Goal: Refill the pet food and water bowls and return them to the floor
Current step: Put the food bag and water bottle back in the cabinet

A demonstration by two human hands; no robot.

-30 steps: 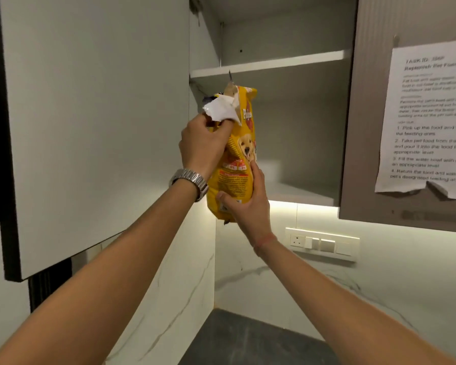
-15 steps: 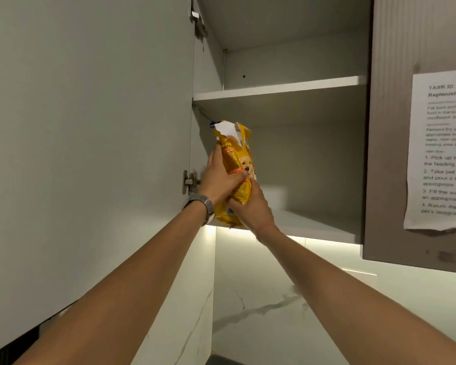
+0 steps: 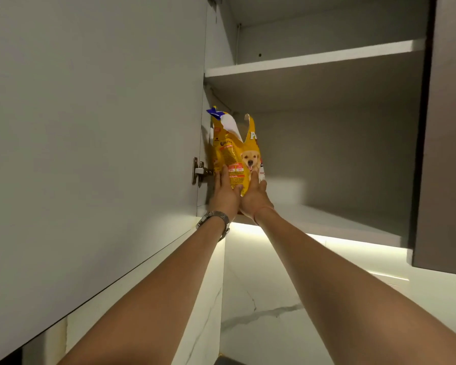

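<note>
A yellow pet food bag (image 3: pixel 234 151) with a dog's picture and a torn-open top stands upright at the left end of the lower shelf (image 3: pixel 327 222) of the open wall cabinet. Both arms reach up to it. My left hand (image 3: pixel 224 193), with a metal watch on the wrist, lies against the bag's lower left side, fingers straight and pointing up. My right hand (image 3: pixel 256 198) presses the bag's lower front right, index finger stretched up along it. No bowl is in view.
The open cabinet door (image 3: pixel 90 127) fills the left, its hinge (image 3: pixel 199 171) just beside the bag. An upper shelf (image 3: pixel 313 60) hangs above. A closed brown cabinet door (image 3: pixel 448 154) borders the right. Below are a lit marble wall (image 3: pixel 274 299) and a dark countertop corner.
Both hands lifted the bag up and into the cabinet, where it now stands on the lower shelf. The left hand slid from the bag's top down to its base, and the fingers straightened.
</note>
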